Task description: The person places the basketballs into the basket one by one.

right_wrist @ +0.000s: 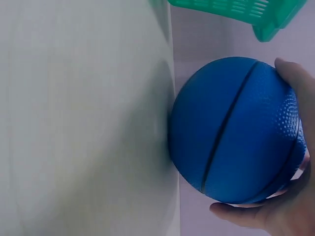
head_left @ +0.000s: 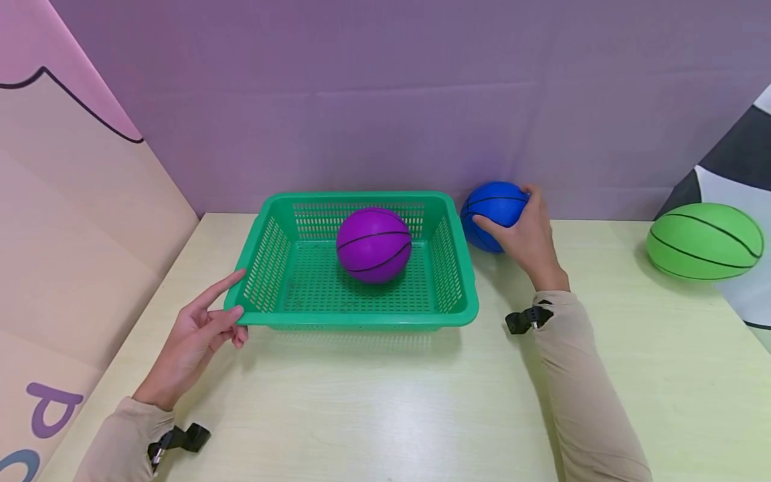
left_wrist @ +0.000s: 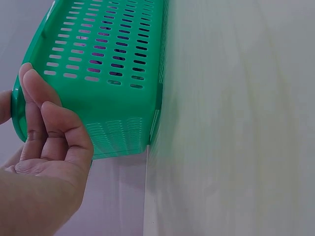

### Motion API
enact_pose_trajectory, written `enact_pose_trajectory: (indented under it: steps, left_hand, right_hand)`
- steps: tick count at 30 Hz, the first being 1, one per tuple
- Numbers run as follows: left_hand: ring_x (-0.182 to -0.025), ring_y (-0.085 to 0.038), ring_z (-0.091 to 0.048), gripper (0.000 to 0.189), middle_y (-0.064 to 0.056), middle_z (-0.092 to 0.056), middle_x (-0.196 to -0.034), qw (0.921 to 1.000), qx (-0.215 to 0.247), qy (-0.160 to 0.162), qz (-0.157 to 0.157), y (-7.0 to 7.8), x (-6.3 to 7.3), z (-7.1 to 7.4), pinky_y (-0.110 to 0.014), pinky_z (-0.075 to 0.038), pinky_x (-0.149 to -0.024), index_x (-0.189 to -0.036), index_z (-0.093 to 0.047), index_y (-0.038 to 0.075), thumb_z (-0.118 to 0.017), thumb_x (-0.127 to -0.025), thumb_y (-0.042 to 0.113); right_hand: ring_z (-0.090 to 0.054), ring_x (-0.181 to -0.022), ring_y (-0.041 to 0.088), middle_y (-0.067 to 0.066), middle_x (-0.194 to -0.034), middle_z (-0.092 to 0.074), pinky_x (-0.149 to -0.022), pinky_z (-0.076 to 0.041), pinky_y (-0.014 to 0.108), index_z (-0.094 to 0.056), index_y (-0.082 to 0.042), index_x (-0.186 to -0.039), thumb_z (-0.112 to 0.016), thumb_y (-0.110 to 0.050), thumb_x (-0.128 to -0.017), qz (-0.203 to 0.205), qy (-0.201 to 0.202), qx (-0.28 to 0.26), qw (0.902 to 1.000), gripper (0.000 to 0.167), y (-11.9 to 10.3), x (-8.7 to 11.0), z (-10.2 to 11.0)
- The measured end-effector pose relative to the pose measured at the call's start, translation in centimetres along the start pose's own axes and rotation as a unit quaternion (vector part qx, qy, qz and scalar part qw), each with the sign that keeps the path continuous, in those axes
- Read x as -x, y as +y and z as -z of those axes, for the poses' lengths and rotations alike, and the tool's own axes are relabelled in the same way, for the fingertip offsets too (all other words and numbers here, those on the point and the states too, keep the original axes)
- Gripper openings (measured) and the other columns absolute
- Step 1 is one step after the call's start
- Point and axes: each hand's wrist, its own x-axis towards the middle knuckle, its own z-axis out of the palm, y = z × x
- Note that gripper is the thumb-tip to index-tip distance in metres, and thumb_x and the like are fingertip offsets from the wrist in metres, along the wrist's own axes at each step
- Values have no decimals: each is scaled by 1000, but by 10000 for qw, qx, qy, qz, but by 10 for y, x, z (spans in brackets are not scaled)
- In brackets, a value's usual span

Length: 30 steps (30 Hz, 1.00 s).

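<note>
A green plastic basket with slotted walls stands on the table, a purple ball with black lines inside it. My left hand holds the basket's near left corner, thumb on the rim and index finger along the left side. In the left wrist view, the other fingers curl below the rim. Just right of the basket, my right hand grips a blue ball, thumb on its near side and fingers around its right. The right wrist view shows the blue ball large, close over the table.
A green ball lies at the table's far right. A purple backdrop rises behind the table's back edge, with a printed panel along the left. The pale tabletop extends in front of the basket.
</note>
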Motion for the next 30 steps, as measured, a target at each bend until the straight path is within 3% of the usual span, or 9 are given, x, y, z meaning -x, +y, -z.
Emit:
enact_pose_trajectory:
  steps: [6,20,30]
  left_hand:
    - [-70,-14,-67,57,-5,-70,-75,10000,-3,-15,-5,0,-1,0,-25,-56,-68,-156,-29,6,-46,-103,-4]
    - [-69,-15,-66,56,-5,-70,-75,10000,-54,-30,-3,0,1,0,-25,-57,-69,-156,-29,7,-45,-103,-3]
    - [-70,-14,-67,56,-5,-70,-75,10000,-84,-9,6,1,0,0,-25,-56,-69,-156,-29,7,-45,-104,-3]
  right_hand:
    - [-32,-136,51,20,-157,-18,-104,-32,71,-6,-21,-159,-71,-66,-79,-80,-179,220,9996,112,2,0,-2]
    - [-31,-136,52,22,-154,-19,-103,-34,72,-8,-20,-159,-72,-62,-81,-44,-273,196,9994,109,-1,1,-5]
    - [-34,-134,51,23,-154,-25,-100,-35,73,-17,-17,-158,-76,-54,-81,136,-319,98,9993,103,-11,3,3]
